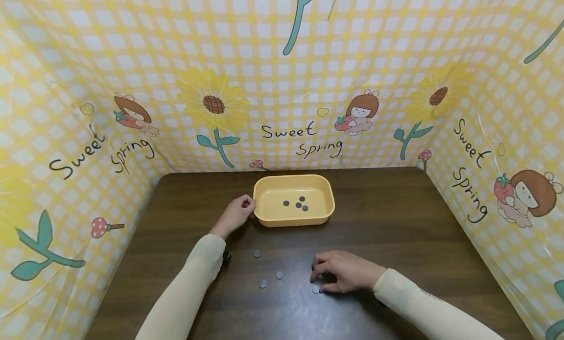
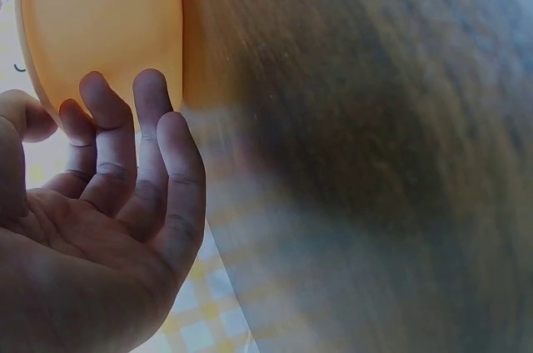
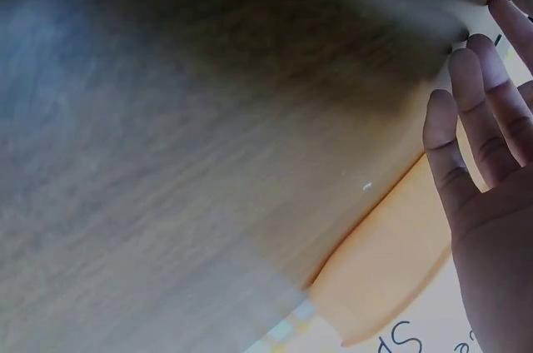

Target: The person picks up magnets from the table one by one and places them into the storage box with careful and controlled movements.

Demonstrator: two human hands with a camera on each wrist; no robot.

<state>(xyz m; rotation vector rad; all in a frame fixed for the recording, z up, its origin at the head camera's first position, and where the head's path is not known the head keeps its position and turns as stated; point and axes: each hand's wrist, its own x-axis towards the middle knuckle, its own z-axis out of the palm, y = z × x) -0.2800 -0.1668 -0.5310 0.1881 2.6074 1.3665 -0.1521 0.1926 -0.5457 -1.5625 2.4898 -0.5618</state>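
My left hand point(image 1: 235, 213) is at the left end of a yellow plastic tray point(image 1: 328, 218), its thumb and bent fingers gripping the rim. The left wrist view shows the fingertips against the tray's wall point(image 2: 100, 3). Several small grey coins point(image 1: 286, 203) lie on the tray floor. Lower right, my right hand point(image 1: 345, 270) reaches down to the table with bent fingers. A coin point(image 1: 316, 289) lies flat by its thumb tip, below the index finger. In the right wrist view the hand point(image 3: 500, 161) has its other fingers loosely bent, and the coin does not show clearly.
Three more coins lie between the hands: one point(image 1: 257, 254) below the left wrist, another point(image 1: 279, 275) nearer the middle, a third point(image 1: 263, 283) nearer the front. The dark wooden table point(image 1: 396, 212) is walled by yellow checked cloth point(image 1: 282, 85) behind and at both sides.
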